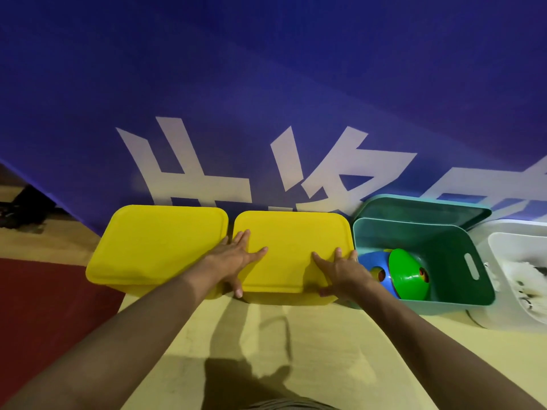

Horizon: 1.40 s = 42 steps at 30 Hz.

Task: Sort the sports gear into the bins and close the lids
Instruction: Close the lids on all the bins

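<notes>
a: nearest to us, what are the hands doing?

b: both lie flat on the lid of the middle yellow bin (293, 253). the left hand (233, 257) has straight, spread fingers (243, 236) on the lid's left side, with the thumb hooked over the near edge. the right hand (340, 269) mirrors it at the right side, fingers straight, thumb at the front rim. neither grips anything; they press down.

a: so that lid is on?

b: it sits level on its bin, and i judge it is being pushed home. the left yellow bin (159, 244), just beside it, already wears its lid.

a: and what is left?

b: to the right, touching the middle bin, the teal bin (461, 300) stands open. it holds a blue disc (367, 261) and a green cone (407, 276). its teal lid (426, 208) leans behind it against the purple banner (266, 84). further right a white bin (491, 247) is open too, with something white and fluffy inside that i cannot identify.

a: progress, then?

b: roughly half, by my reckoning: two lids down, two to go. no loose gear shows on the floor (266, 335).
</notes>
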{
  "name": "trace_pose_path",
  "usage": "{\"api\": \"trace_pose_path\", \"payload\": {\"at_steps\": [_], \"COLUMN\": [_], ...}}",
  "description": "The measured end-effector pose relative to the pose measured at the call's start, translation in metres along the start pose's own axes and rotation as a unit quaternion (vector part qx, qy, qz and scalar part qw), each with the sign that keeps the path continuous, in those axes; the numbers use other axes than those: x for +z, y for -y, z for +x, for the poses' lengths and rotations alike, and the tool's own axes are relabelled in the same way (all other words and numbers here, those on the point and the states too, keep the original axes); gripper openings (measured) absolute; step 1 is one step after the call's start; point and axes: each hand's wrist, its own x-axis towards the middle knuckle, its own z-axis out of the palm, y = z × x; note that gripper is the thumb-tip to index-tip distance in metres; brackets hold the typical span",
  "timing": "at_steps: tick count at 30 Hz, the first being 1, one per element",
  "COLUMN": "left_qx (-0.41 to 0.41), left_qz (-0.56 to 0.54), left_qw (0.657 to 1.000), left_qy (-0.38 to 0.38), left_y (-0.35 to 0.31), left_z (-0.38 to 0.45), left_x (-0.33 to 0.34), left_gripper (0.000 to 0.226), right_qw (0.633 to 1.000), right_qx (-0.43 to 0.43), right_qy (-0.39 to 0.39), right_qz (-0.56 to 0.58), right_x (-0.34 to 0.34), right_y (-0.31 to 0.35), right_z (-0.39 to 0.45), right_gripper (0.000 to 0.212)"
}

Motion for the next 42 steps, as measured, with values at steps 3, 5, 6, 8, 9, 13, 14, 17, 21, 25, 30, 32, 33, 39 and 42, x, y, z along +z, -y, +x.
{"api": "trace_pose_path", "payload": {"at_steps": [3, 5, 6, 8, 9, 13, 14, 17, 21, 25, 30, 32, 33, 39, 42], "left_qx": [0.014, 0.004, -0.005, -0.023, -0.031, -0.05, -0.048, -0.043, -0.05, -0.063, -0.068, -0.075, -0.074, 0.004, 0.04], "left_qz": [-0.01, -0.014, -0.016, -0.019, -0.017, -0.009, -0.006, -0.002, 0.03, 0.059, 0.067, 0.059, 0.044, -0.009, -0.003], "left_qw": [1.0, 1.0, 1.0, 1.0, 0.999, 0.998, 0.998, 0.999, 0.997, 0.995, 0.995, 0.995, 0.996, 0.999, 0.999], "left_qy": [0.009, -0.005, -0.008, 0.002, 0.012, 0.047, 0.046, 0.029, 0.041, 0.051, 0.043, 0.035, 0.021, -0.036, -0.036], "left_y": [0.008, 0.019, 0.023, 0.028, 0.028, 0.025, 0.026, 0.028, 0.028, 0.025, 0.023, 0.018, 0.011, -0.056, -0.086], "left_z": [0.005, 0.007, 0.009, 0.015, 0.018, 0.036, 0.039, 0.042, 0.053, 0.06, 0.051, 0.045, 0.043, 0.036, 0.031], "left_x": [-0.002, -0.006, -0.01, -0.018, -0.022, -0.028, -0.029, -0.027, -0.029, -0.041, -0.044, -0.05, -0.058, -0.134, -0.141], "left_gripper": [0.136, 0.142, 0.145, 0.151, 0.155, 0.167, 0.168, 0.167, 0.169, 0.168, 0.164, 0.158, 0.151, 0.129, 0.138], "right_qw": [1.0, 0.999, 0.999, 0.998, 0.998, 0.998, 0.998, 0.999, 0.999, 0.999, 1.0, 0.999, 0.999, 0.98, 0.961], "right_qx": [-0.001, -0.007, -0.013, -0.024, -0.028, -0.028, -0.027, -0.03, -0.045, -0.022, -0.004, -0.007, -0.012, -0.005, 0.005], "right_qy": [0.01, -0.011, -0.022, -0.024, -0.017, 0.011, 0.019, 0.028, -0.004, -0.02, 0.001, -0.008, -0.018, -0.192, -0.271], "right_qz": [-0.021, -0.043, -0.048, -0.051, -0.054, -0.061, -0.053, -0.03, -0.016, -0.035, -0.02, -0.033, -0.033, 0.051, 0.049], "right_x": [-0.008, -0.014, -0.018, -0.028, -0.034, -0.048, -0.049, -0.049, -0.039, -0.037, -0.045, -0.049, -0.052, -0.074, -0.066], "right_y": [0.0, -0.004, -0.008, -0.017, -0.021, -0.033, -0.035, -0.04, -0.045, -0.032, -0.024, -0.024, -0.025, -0.07, -0.116], "right_z": [0.002, 0.003, 0.003, 0.008, 0.011, 0.034, 0.04, 0.054, 0.059, 0.055, 0.051, 0.044, 0.038, -0.007, -0.036], "right_gripper": [0.11, 0.114, 0.118, 0.128, 0.133, 0.152, 0.156, 0.163, 0.163, 0.16, 0.16, 0.154, 0.147, 0.071, 0.05]}}
